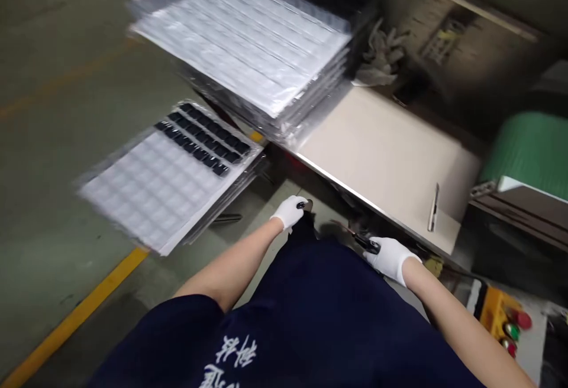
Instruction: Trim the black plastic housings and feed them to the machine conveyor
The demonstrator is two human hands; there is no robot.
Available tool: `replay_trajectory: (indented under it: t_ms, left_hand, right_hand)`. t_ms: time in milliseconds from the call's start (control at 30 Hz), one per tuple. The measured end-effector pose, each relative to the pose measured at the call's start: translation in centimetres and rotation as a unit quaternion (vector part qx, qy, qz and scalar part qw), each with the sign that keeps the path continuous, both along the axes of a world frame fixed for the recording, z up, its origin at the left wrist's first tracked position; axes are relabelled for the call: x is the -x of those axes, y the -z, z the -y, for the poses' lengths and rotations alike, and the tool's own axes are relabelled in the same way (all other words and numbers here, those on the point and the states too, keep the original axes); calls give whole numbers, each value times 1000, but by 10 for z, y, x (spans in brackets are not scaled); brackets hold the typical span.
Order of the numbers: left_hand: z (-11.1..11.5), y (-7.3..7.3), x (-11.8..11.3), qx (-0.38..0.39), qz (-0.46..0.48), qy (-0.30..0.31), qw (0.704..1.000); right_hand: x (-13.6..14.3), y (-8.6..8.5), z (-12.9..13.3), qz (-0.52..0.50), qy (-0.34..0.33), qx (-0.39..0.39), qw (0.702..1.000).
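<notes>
My left hand (289,212), in a white glove, is closed on a small black part (302,205) in front of my body. My right hand (389,257), gloved too, is wrapped round the black handle of a tool (366,242) whose thin shaft points left. Both hands are below the front edge of a beige-topped bench (377,145). To the left, a stack of trays (151,190) carries rows of black pieces (204,136) along its far side.
A taller stack of wrapped trays (248,39) stands at the bench's left end. A slim cutter (433,209) lies on the bench. At right are a green conveyor belt (528,151) and an orange button box (497,314). Crumpled gloves (384,51) lie behind.
</notes>
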State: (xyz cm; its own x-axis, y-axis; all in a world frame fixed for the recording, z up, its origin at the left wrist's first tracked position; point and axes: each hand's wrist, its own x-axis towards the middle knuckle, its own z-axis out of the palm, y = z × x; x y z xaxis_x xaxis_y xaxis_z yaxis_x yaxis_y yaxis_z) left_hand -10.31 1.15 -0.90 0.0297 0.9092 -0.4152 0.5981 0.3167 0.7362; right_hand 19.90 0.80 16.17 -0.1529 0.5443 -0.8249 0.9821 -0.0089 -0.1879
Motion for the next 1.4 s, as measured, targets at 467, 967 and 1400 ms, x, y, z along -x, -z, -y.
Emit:
replay_trajectory:
  t_ms: [467, 967, 1400]
  left_hand:
    - [-8, 15, -28, -11, -90, 174, 981]
    - [11, 4, -20, -74, -124, 217, 966]
    - [7, -3, -26, -59, -124, 218, 966]
  right_hand:
    - [-19, 6, 26, -3, 42, 11, 999]
    - [-17, 22, 26, -38, 18, -4, 999]
    - [-10, 16, 21, -31, 22, -7, 999]
